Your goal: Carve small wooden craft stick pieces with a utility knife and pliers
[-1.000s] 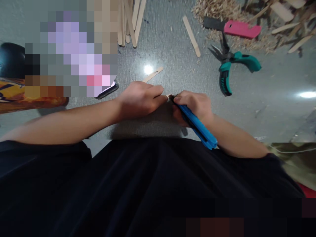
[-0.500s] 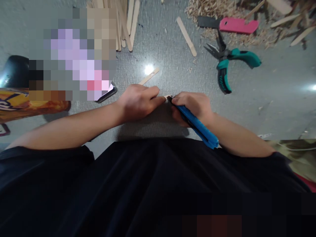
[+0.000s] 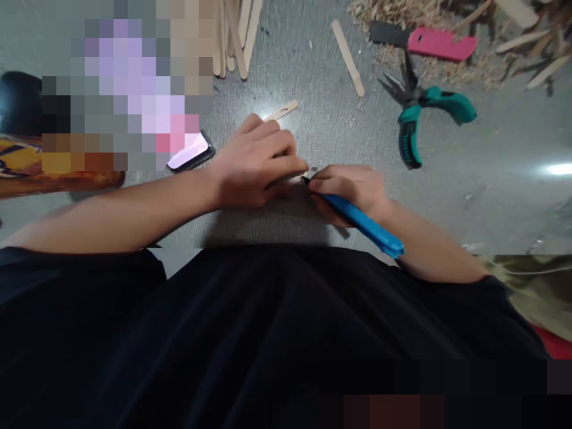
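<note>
Right hand closed round blue knife; left hand, half curled, pinches small wood piece by blade. Better keep fingertips back, strokes short, light.

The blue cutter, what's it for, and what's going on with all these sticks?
A person grips the blue cutter in the right hand, with its dark tip close to the left hand. The left fingers hold a small pale piece, mostly hidden, so I can't tell whether the tip touches it. Farther up the table, open pliers lie near a pink-handled tool and wood shavings. A bunch of flat sticks lies at the top.
</note>
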`<state>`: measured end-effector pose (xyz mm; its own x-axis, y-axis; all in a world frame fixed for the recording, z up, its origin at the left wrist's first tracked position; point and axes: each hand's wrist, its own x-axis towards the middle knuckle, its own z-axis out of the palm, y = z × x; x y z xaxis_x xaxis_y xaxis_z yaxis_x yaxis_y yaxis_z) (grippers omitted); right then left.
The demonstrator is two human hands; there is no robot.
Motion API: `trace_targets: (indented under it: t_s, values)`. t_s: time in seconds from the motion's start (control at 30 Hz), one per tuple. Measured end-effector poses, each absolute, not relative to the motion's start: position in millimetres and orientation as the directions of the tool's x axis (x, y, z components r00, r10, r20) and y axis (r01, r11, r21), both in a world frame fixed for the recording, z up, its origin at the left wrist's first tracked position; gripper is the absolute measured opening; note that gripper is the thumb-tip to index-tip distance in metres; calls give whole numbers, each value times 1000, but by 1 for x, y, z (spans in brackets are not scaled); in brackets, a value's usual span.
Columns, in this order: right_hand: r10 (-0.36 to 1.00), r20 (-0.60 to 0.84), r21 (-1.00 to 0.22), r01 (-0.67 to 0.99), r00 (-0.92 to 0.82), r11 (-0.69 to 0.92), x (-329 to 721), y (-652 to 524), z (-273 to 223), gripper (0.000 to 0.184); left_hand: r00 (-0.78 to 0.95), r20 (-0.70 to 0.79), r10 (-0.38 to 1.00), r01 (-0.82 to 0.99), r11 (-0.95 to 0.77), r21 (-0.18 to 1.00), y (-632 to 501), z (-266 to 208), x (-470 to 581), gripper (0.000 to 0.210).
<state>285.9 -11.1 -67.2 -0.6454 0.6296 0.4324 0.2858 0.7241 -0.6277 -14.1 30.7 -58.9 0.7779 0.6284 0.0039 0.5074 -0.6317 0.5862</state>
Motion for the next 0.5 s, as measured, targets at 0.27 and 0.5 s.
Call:
trace_targets:
  t_s: [0.27, 0.5]
  values:
    - [549, 447, -560, 257, -707, 787, 290, -7, -74, 21, 786, -39, 617, 527, -636, 563, 32, -58, -11, 45]
    - [580, 406, -601, 272, -706, 751, 293, -6, -74, 17, 733, -70, 677, 544, -521, 658, 30, -52, -10, 40]
